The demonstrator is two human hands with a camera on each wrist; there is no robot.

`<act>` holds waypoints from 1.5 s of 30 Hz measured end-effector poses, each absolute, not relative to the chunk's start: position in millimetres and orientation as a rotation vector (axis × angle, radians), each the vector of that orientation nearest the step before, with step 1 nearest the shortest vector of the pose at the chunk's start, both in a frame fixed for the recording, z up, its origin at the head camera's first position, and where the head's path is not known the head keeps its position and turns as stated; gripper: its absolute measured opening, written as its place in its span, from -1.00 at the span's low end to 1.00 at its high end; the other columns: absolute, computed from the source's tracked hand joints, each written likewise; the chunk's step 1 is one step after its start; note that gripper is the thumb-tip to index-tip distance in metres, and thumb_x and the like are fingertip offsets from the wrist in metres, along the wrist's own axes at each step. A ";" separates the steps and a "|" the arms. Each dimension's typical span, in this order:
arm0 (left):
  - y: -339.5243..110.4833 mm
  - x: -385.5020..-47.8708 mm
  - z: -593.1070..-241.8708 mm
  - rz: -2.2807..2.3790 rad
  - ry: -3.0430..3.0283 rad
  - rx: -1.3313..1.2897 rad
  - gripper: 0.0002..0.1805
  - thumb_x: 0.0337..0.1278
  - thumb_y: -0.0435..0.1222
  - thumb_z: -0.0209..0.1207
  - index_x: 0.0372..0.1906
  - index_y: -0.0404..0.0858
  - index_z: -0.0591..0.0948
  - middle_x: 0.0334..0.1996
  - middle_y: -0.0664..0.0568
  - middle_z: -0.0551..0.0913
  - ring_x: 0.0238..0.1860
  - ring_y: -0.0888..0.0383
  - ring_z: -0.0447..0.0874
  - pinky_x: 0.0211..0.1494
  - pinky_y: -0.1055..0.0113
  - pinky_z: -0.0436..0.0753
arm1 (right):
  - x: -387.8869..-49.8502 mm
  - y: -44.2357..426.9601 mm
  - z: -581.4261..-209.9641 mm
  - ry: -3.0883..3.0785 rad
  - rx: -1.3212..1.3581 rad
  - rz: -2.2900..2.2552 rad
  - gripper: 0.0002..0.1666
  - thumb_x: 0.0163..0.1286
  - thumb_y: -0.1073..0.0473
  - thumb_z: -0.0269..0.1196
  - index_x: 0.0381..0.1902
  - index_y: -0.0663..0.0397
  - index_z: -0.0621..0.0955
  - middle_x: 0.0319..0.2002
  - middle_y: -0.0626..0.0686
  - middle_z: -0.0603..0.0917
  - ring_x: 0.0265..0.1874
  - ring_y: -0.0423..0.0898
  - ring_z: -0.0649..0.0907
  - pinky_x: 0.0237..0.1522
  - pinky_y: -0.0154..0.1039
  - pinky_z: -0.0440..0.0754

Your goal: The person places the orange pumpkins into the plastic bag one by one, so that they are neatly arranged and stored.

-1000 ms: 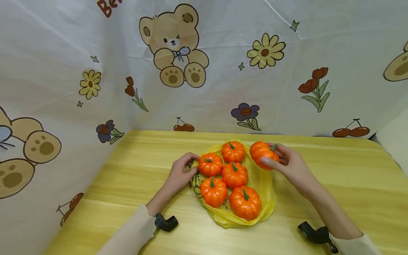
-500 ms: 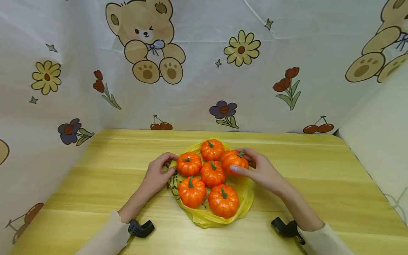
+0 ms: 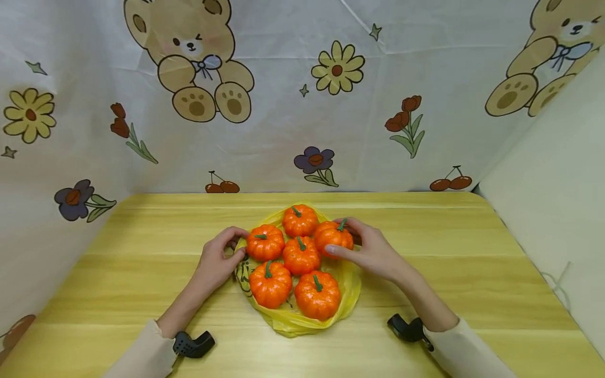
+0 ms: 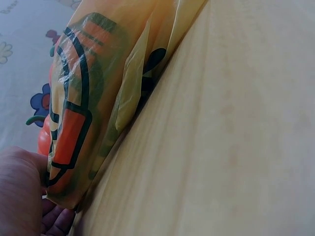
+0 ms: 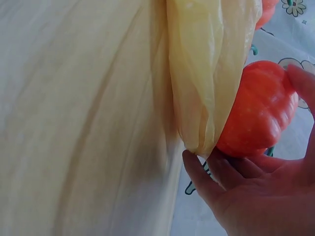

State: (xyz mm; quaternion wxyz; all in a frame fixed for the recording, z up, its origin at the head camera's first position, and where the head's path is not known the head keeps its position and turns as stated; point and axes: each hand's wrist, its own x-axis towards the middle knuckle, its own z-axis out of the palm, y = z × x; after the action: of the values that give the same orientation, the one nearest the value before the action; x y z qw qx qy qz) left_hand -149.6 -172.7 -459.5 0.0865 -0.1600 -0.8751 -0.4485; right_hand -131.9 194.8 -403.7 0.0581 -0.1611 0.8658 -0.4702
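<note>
In the head view, a yellow plastic bag [image 3: 351,286] lies spread on the table with several small orange pumpkins [image 3: 270,284] with green stems on it. My right hand [image 3: 375,252] holds another such pumpkin [image 3: 333,240] at the bag's right side, thumb in front and fingers behind. The right wrist view has this pumpkin [image 5: 261,110] between thumb and fingers, beside the bag's edge [image 5: 204,73]. My left hand [image 3: 218,258] pinches the left edge of the bag near the leftmost pumpkin. The left wrist view gives the bag's printed side [image 4: 106,64], its fingers partly hidden behind it.
The wooden table [image 3: 156,231] runs back to a white cloth [image 3: 274,105] printed with bears and flowers. A pale panel [image 3: 557,210] stands along the right. Black devices [image 3: 194,345] are worn on both wrists.
My right hand has brought its pumpkin from the bag's upper right edge leftward and down, in among the others. The left hand stays on the bag's edge. The head view has turned right.
</note>
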 end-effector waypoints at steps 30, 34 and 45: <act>-182.4 -146.6 -457.0 -1.253 -2.581 -0.524 -0.65 0.24 -0.53 0.28 0.07 -0.15 0.68 -0.16 0.06 0.71 -0.26 0.25 0.57 -0.12 0.47 0.50 | -134.3 191.1 -407.4 2.732 -0.566 -1.232 -0.18 0.24 -0.09 0.52 0.40 -0.01 0.51 0.10 -0.03 0.74 0.04 -0.12 0.71 0.19 -0.09 0.68; -179.1 -147.3 -457.6 -1.274 -2.568 -0.540 -0.65 0.23 -0.54 0.29 0.07 -0.18 0.68 -0.15 0.05 0.72 -0.25 0.26 0.57 -0.11 0.48 0.51 | -133.2 193.3 -406.4 2.757 -0.571 -1.208 -0.15 0.22 -0.08 0.52 0.41 0.01 0.50 0.10 -0.01 0.74 0.04 -0.10 0.72 0.18 -0.08 0.69; -172.7 -149.7 -459.7 -1.286 -2.569 -0.552 -0.65 0.23 -0.54 0.28 0.06 -0.19 0.68 -0.15 0.04 0.72 -0.25 0.26 0.57 -0.10 0.49 0.51 | -131.2 199.9 -406.5 2.834 -0.609 -1.145 -0.05 0.17 -0.05 0.57 0.46 0.11 0.50 0.20 0.07 0.72 0.12 -0.02 0.72 0.24 0.01 0.66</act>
State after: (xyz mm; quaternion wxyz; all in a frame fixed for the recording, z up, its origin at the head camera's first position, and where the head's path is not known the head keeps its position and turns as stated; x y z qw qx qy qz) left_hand -149.7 -172.7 -459.7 0.1078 -0.1877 -0.8731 -0.4369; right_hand -131.2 199.9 -406.5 0.0127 -0.1953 0.9093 -0.3674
